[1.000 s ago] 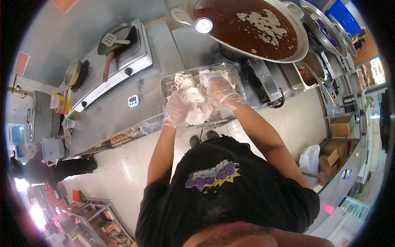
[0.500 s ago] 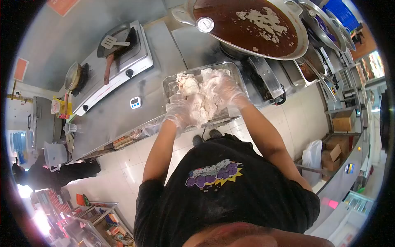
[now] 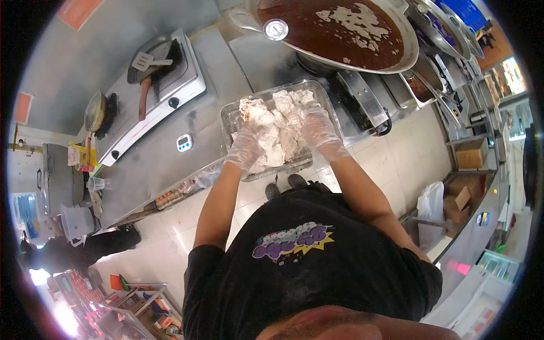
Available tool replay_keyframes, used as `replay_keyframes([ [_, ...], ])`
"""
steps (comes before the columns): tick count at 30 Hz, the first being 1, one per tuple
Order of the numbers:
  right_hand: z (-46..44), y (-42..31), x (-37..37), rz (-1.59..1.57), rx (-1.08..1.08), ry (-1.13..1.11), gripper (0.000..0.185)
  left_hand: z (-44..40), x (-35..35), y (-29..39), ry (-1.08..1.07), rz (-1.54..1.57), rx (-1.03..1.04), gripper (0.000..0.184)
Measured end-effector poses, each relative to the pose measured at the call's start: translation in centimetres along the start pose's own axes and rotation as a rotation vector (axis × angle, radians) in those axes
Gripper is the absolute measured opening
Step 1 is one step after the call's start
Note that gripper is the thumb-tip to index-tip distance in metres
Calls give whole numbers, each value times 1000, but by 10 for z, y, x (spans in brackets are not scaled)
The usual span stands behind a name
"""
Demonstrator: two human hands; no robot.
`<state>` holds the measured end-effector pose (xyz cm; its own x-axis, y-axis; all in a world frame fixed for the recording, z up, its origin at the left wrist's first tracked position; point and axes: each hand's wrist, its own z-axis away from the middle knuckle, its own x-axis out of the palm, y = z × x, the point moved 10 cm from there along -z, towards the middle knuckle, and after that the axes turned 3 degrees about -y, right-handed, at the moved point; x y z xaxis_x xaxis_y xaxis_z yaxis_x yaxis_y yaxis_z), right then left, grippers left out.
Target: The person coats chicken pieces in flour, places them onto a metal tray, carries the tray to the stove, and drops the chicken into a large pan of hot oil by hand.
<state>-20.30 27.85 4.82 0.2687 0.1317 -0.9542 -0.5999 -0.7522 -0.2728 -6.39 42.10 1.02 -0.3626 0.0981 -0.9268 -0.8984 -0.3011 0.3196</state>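
A clear-sided rectangular tray on the steel counter holds several lumpy, flour-coated pieces that look like raw meat. Reddish flesh shows through the coating at the upper left. My left hand, in a loose see-through plastic glove, lies against the pieces at the tray's left side. At the right side my right hand, gloved the same way, touches the pile. Crinkled plastic and flour hide the fingers of both hands, so their grip cannot be made out.
A big pan of dark oil with pale floating bits and a dial thermometer stands beyond the tray. Leftward are a white stove, a frying pan with a spatula, and a timer. A person in dark clothes is at far left.
My right hand has drawn back from over the pieces to the tray's right side, uncovering more of them. My left hand has shifted slightly. The view has tilted a little.
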Motion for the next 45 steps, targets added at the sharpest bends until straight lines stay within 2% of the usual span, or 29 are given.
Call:
replay_keyframes([
  [3, -3, 2, -10, 143, 48, -92, 26, -15, 14, -7, -52, 64, 133, 66],
  [6, -4, 6, -25, 136, 13, -88, 24, 4, -20, -21, 53, 451, -84, 66],
  [9, -32, 47, 26, 78, -38, -149, 25, 18, -59, -13, 146, 371, -80, 66],
  [12, -2, 5, -83, -437, 31, -15, 34, 26, -90, -8, 206, 293, -41, 66],
  [13, -19, 11, -52, -411, -61, -47, 43, 25, -91, -16, 214, 403, -72, 64],
  [14, -12, 11, -46, -368, -81, -72, 42, 26, -86, -27, 212, 511, -106, 63],
  [15, -2, -9, -67, -326, -100, -95, 43, 29, -82, -35, 210, 617, -139, 61],
  [18, -5, -33, -91, -213, -126, -235, 44, 41, -132, -5, 105, 408, -156, 57],
  [19, -3, -41, -98, -182, -123, -304, 45, 42, -143, -5, 148, 401, -128, 57],
  [21, 5, -66, -157, -273, -217, -273, 43, 43, -163, -8, 234, 384, -75, 56],
  [24, 7, -78, -253, -504, -240, -220, 39, 67, -229, 40, 310, 1088, 111, 43],
  [26, -7, -69, -301, -804, -211, -245, 39, 75, -284, 89, 264, 1221, 340, 37],
  [28, -23, -54, -368, -466, -390, 49, 26, 67, -328, 124, 249, 1137, 346, 37],
  [30, -27, -24, -406, -478, -282, 174, 40, 62, -370, 169, 322, 870, 379, 36],
  [31, -39, -14, -413, -268, -400, 192, 38, 55, -382, 189, 362, 739, 392, 35],
  [33, -85, 36, -399, 163, -614, 220, 34, 19, -382, 218, 356, 755, 501, 33],
  [35, -100, 60, -378, 452, -594, 215, 33, -21, -366, 243, 328, 745, 536, 30],
  [36, -96, 64, -366, 520, -476, 205, 32, -42, -355, 255, 308, 726, 518, 27],
  [37, -89, 65, -355, 584, -356, 195, 32, -71, -338, 264, 237, 552, 406, 26],
  [38, -84, 64, -349, 542, -235, 108, 30, -98, -319, 266, 168, 379, 291, 25],
  [40, -72, 69, -336, 367, 14, -124, 28, -137, -273, 259, 121, 493, 300, 31],
  [41, -73, 83, -328, 278, 70, -99, 28, -176, -245, 252, 171, 363, 379, 33],
  [43, -85, 125, -295, 91, 177, -58, 28, -193, -231, 260, 233, 29, 453, 33],
  [44, -88, 127, -294, 105, 149, -45, 29, -176, -232, 271, 243, -173, 449, 30],
  [45, -90, 129, -291, 117, 124, -35, 29, -168, -233, 272, 203, -100, 387, 35],
])
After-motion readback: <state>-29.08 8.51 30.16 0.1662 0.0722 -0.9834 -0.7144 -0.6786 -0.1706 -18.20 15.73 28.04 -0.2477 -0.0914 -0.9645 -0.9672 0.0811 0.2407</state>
